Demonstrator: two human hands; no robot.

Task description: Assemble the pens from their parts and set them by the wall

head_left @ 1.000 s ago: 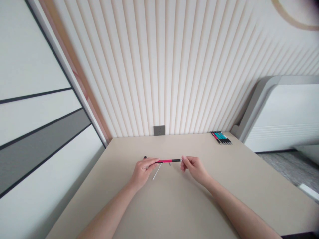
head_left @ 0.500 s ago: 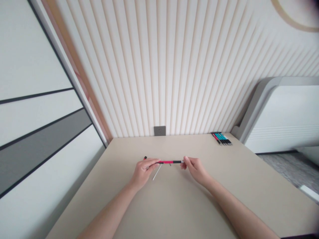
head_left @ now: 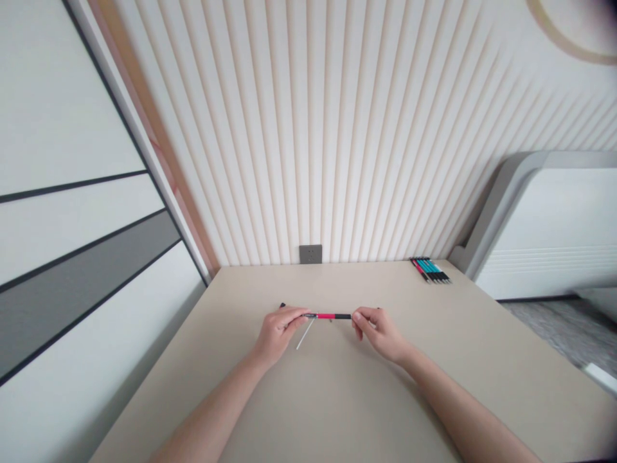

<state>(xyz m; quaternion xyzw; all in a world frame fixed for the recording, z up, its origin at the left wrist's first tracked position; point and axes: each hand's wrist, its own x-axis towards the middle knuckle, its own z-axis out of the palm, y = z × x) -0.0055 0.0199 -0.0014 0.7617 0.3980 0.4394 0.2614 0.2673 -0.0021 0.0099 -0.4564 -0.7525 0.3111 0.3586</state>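
The red-and-black pen [head_left: 328, 316] lies with its long axis running left to right, nearly level and roughly parallel to the far edge of the beige table [head_left: 429, 386]. It is located near the table's centre, held between both hands, with its black-tipped left end [head_left: 283, 305] projecting beyond the left hand and its right end pointing into the right hand. Whether the barrel touches the tabletop cannot be determined. Both forearms extend from the near edge and converge toward the centre, palms facing inward and wrists angled toward each other. The left hand [head_left: 278, 331] is clenched around the left portion of the barrel, with the fingers curled and the thumb closed over it. The right hand [head_left: 380, 331] grasps the right end in a narrow pinch, with the thumb and index fingertips [head_left: 355, 316] on the barrel and the remaining fingers loosely curled. The hands stand apart, leaving the red centre section exposed. A thin white rod [head_left: 304, 335] lies angled beneath the pen, just below the left hand, and a small dark part [head_left: 330, 320] sits just below the barrel. At the far right of the table, a group of teal, red and black pens [head_left: 430, 270] lies side by side. A grey wall socket [head_left: 310, 254] is set in the ribbed wall panel [head_left: 313, 128] beyond the far edge.
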